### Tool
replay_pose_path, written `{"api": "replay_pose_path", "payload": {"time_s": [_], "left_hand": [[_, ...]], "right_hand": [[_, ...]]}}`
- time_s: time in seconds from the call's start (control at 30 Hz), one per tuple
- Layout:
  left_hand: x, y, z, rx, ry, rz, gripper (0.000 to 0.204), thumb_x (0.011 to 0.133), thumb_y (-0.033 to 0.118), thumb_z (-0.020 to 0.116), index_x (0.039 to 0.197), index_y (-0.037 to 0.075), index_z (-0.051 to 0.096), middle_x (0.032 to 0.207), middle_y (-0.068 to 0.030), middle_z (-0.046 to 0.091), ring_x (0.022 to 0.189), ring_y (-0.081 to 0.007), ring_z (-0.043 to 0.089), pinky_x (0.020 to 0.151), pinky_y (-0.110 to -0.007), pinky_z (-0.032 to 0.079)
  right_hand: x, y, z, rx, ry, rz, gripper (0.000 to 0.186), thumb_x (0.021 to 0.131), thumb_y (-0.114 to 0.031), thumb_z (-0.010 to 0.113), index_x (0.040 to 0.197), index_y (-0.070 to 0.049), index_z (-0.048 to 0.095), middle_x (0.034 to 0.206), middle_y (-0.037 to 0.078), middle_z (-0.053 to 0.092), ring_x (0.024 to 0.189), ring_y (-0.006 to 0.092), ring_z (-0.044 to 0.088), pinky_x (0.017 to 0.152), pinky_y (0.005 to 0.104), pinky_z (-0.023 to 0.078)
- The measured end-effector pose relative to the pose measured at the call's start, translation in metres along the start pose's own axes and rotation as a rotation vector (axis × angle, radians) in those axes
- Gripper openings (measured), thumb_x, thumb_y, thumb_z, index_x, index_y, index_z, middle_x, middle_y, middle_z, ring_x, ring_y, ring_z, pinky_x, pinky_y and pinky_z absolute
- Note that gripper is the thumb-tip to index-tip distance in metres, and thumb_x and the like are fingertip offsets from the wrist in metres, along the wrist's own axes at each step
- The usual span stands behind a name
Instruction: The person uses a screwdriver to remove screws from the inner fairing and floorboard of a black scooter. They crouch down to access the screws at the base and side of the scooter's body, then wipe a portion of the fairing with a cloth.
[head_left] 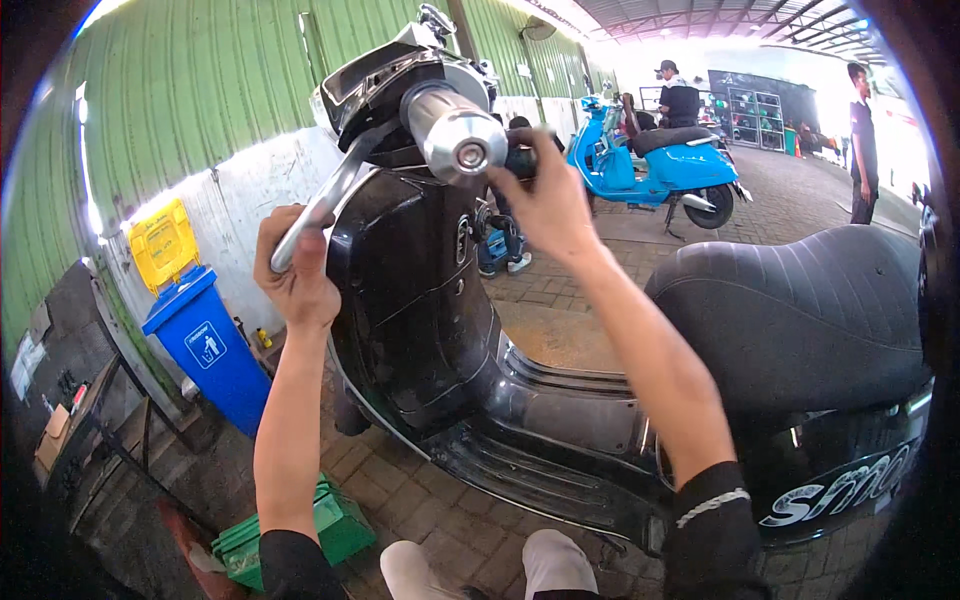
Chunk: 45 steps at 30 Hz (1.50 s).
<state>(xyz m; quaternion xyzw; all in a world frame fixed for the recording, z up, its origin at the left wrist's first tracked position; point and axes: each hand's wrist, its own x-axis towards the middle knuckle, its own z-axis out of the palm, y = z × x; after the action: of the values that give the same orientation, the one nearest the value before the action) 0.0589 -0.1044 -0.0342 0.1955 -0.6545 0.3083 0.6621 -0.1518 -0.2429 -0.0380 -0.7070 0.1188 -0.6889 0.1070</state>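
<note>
A black scooter stands before me, its dark front shield [400, 290] below the handlebar. The silver handlebar grip [440, 115], with a round metal end, points toward me. My left hand [303, 285] is closed round the outer end of the silver brake lever [325, 200]. Just right of the grip's end, my right hand [556, 205] has its thumb and fingers curled about something dark, which I cannot make out; its fingertips are slightly blurred. Whether it touches the grip is unclear.
The scooter's black seat [800, 290] lies to the right, above its footboard [530, 450]. Behind it stand a blue scooter [660, 170] and several people. At left are a blue bin [205, 340] with a yellow lid and a green toolbox [340, 525] on the paving.
</note>
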Motion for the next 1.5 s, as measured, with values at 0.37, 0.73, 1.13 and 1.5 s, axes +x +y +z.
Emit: {"api": "replay_pose_path", "payload": {"time_s": [0.37,0.73,1.13,1.5], "left_hand": [[0.010,0.001,-0.011,-0.188,-0.173,-0.188,0.042,0.086,0.041,0.054,0.085,-0.001,0.052,0.076,-0.0102,0.054,0.076,-0.0197,0.051,0.074,-0.034,0.040],[0.007,0.004,-0.014,-0.190,-0.286,-0.273,0.049,0.082,0.048,0.058,0.088,-0.001,0.055,0.077,-0.0079,0.053,0.073,-0.0165,0.049,0.068,-0.031,0.039],[0.001,-0.002,-0.005,-0.171,-0.176,-0.209,0.070,0.078,0.064,0.052,0.098,-0.003,0.048,0.087,-0.0092,0.054,0.080,-0.0146,0.051,0.076,-0.028,0.041],[0.027,0.006,-0.008,-0.204,-0.419,-0.012,0.021,0.066,0.022,0.071,0.073,0.006,0.059,0.062,-0.0062,0.054,0.053,-0.0252,0.052,0.052,-0.034,0.038]], "right_hand": [[0.012,-0.002,0.003,-0.029,0.006,-0.155,0.038,0.078,-0.018,0.062,0.106,0.002,0.045,0.089,0.027,0.058,0.087,0.0420,0.056,0.075,0.0455,0.045],[0.019,-0.025,-0.001,-0.279,-0.080,0.002,0.034,0.080,-0.021,0.061,0.096,0.002,0.043,0.072,0.029,0.059,0.074,0.0473,0.058,0.065,0.0518,0.046],[0.029,-0.003,0.006,-0.302,-0.215,-0.015,0.040,0.078,-0.026,0.063,0.098,0.003,0.043,0.075,0.029,0.060,0.076,0.0466,0.058,0.068,0.0501,0.047],[0.039,-0.007,-0.008,-0.261,-0.353,0.127,0.038,0.077,-0.017,0.063,0.105,0.002,0.046,0.081,0.021,0.060,0.081,0.0330,0.058,0.072,0.0408,0.047]]}}
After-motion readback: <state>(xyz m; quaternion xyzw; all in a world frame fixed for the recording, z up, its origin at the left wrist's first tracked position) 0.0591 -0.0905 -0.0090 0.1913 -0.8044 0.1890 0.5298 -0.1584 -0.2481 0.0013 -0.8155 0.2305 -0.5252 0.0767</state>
